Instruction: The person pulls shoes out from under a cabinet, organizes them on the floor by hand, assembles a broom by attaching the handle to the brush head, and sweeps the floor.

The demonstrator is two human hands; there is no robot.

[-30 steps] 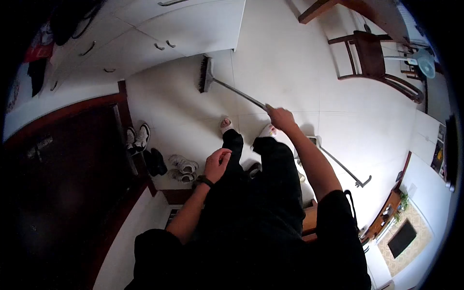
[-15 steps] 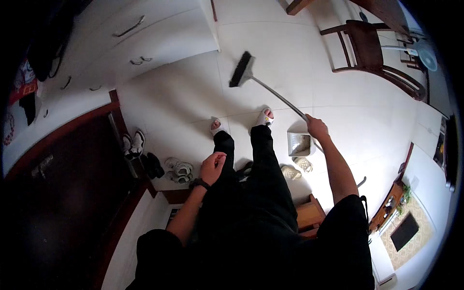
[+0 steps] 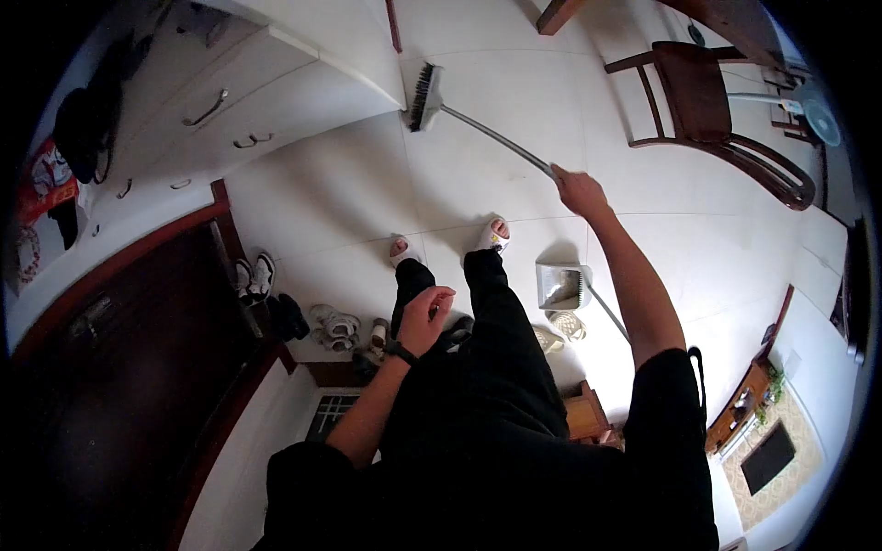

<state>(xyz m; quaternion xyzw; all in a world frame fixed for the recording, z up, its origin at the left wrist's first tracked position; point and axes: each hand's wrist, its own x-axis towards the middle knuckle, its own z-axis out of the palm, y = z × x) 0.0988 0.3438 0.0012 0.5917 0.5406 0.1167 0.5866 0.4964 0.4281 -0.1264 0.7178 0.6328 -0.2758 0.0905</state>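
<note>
My right hand [image 3: 582, 192] is wrapped round the end of a grey handle. The handle leads to a broom [image 3: 427, 99] with dark bristles, its head close to the corner of the white cabinet [image 3: 276, 101]. Over my dark trousers, my left hand [image 3: 425, 321] hangs with its fingers curled together; whether anything is inside them is hidden. On the floor right of my legs lies a dustpan [image 3: 562, 286], its handle passing behind my right forearm.
Several shoes [image 3: 335, 329] line the floor by the dark door [image 3: 119, 395]. Pale slippers [image 3: 567, 324] lie below the dustpan. A brown wooden chair [image 3: 694, 92] stands at upper right, a small fan [image 3: 819, 115] beside it. A wooden stool [image 3: 586, 413] is near my right side.
The broom head first swung right from the cabinet, then came back left and up towards its corner. My right hand moved up with the handle. More of the dustpan now shows than a second ago.
</note>
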